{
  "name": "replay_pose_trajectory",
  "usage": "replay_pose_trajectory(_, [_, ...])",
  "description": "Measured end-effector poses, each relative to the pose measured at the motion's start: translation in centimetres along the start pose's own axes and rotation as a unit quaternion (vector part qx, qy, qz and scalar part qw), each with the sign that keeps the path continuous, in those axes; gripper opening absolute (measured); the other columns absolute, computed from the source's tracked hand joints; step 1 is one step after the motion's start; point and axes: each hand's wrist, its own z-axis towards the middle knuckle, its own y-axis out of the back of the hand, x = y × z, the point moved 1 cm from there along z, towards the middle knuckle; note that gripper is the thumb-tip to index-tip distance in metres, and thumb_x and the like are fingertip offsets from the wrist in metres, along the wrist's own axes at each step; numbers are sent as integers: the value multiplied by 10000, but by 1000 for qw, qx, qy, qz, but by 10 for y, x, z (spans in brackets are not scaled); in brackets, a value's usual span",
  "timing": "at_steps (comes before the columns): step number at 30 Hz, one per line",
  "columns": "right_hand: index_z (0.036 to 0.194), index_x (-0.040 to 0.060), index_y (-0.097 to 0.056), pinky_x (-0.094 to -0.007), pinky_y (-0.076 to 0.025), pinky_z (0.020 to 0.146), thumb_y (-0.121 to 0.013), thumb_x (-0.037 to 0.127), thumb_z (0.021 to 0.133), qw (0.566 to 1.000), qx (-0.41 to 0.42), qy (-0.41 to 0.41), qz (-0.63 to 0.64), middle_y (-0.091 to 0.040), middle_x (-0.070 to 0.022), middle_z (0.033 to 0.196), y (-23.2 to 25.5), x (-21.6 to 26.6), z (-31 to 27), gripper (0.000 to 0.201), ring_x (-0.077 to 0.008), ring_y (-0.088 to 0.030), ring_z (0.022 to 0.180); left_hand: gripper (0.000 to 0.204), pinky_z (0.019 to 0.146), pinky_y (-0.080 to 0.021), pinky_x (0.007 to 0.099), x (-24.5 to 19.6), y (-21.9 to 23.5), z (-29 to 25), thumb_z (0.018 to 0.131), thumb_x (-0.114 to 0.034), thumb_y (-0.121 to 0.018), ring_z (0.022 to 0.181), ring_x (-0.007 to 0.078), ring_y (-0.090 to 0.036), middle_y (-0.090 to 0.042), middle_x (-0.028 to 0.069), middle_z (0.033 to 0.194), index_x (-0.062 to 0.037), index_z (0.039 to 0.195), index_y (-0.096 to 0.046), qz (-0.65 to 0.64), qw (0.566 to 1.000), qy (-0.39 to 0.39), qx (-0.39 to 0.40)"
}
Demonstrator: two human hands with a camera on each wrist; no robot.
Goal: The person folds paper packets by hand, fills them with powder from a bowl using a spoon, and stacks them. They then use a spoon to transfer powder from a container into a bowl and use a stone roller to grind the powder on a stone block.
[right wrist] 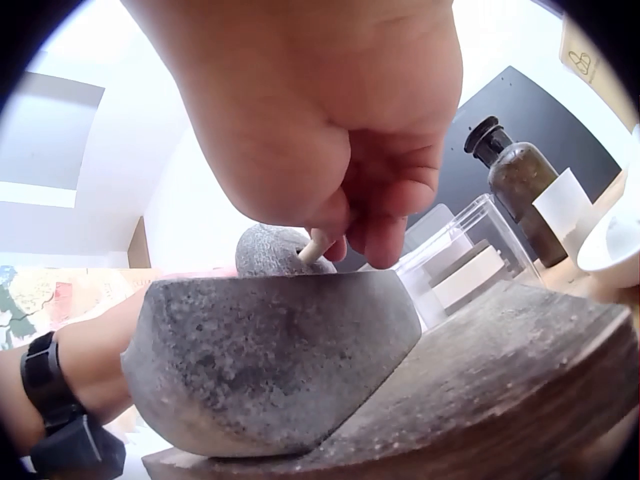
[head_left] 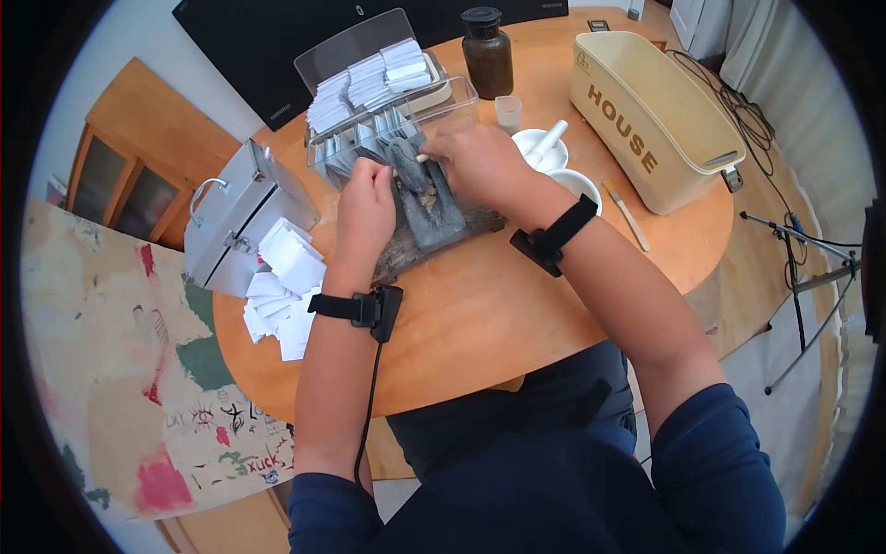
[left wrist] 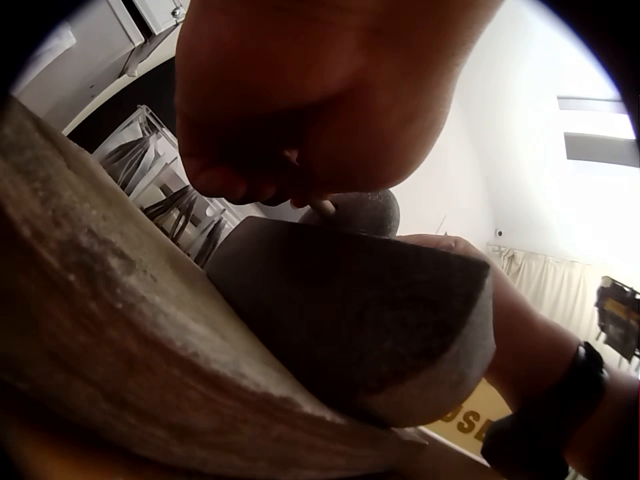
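Both hands hold the wooden axle of a grey stone grinding wheel [head_left: 404, 164], one at each end. My left hand [head_left: 367, 208] is on the left end, fingers curled in; my right hand [head_left: 475, 159] pinches the right end, where a pale wooden stub [right wrist: 315, 246] shows. The wheel stands upright in a long stone trough [head_left: 441, 220], seen from its end in the right wrist view. Brownish crushed bits [head_left: 427, 197] lie in the trough. Beneath it is a rough, thick wooden board [right wrist: 500, 360].
Beyond the trough stands a clear box [head_left: 452, 109] near white paper packets [head_left: 369, 81]. A brown bottle [head_left: 487, 60], plastic cup [head_left: 508, 113], pestle [head_left: 550, 143] in a white mortar, and cream bin [head_left: 646, 120] stand right. Left are a metal case [head_left: 249, 208] and loose papers [head_left: 291, 277].
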Motion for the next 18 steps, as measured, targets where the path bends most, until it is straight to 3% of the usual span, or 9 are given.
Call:
replay_pose_trajectory(4, [952, 77, -730, -430, -527, 708, -576, 50, 804, 999, -28, 42, -12, -684, -121, 875, 4, 4, -14, 215, -332, -648, 831, 169, 683, -464, 397, -5, 4, -14, 981, -160, -523, 743, 334, -596, -577, 200, 807, -3, 919, -516, -25, 1000, -11, -5])
replay_pose_trajectory(6, [954, 77, -730, -427, -526, 715, -569, 54, 812, 1000, -8, 20, -3, -678, -123, 861, 3, 4, -17, 216, -333, -644, 843, 169, 679, -471, 467, -3, 3, -12, 978, -180, -532, 808, 439, -614, -618, 239, 823, -19, 934, -508, -9, 999, -40, -4])
replay_pose_trajectory(7, [964, 75, -727, -426, -524, 720, -562, 37, 810, 1000, 18, -4, -14, -671, -126, 866, -2, 0, -9, 229, -333, -641, 858, 160, 698, -467, 408, -3, 3, -5, 979, -161, -525, 773, 336, -605, -584, 203, 818, -10, 927, -522, 4, 1000, -22, 1])
replay_pose_trajectory(8, [964, 75, -727, -426, -524, 720, -562, 37, 810, 1000, 20, -7, -14, -671, -126, 866, -4, -2, -6, 229, -333, -641, 858, 160, 698, -467, 408, -2, 3, -1, 979, -161, -525, 773, 336, -605, -584, 203, 818, -10, 927, -522, 3, 1000, -20, 4])
replay_pose_trajectory(11, [972, 86, -724, -426, -524, 721, -554, 25, 799, 999, -15, 31, -8, -671, -118, 871, -2, 1, -7, 250, -334, -639, 869, 171, 713, -468, 414, -2, 5, -3, 984, -177, -516, 793, 345, -610, -594, 201, 826, -14, 934, -528, 4, 1000, 5, 18])
replay_pose_trajectory(13, [961, 88, -725, -430, -522, 718, -560, 35, 810, 999, -13, 30, 4, -672, -112, 857, 3, 7, -21, 230, -334, -638, 860, 174, 683, -475, 468, -7, 6, -22, 982, -187, -518, 829, 443, -618, -630, 237, 832, -18, 939, -522, -17, 1000, -23, 11])
replay_pose_trajectory(18, [955, 87, -726, -432, -517, 719, -592, 70, 825, 1000, 21, -11, -5, -666, -115, 854, -2, 1, -11, 187, -333, -637, 863, 170, 684, -477, 473, -10, 5, -9, 981, -184, -515, 830, 441, -623, -637, 234, 841, -18, 945, -519, 6, 1000, -12, 3])
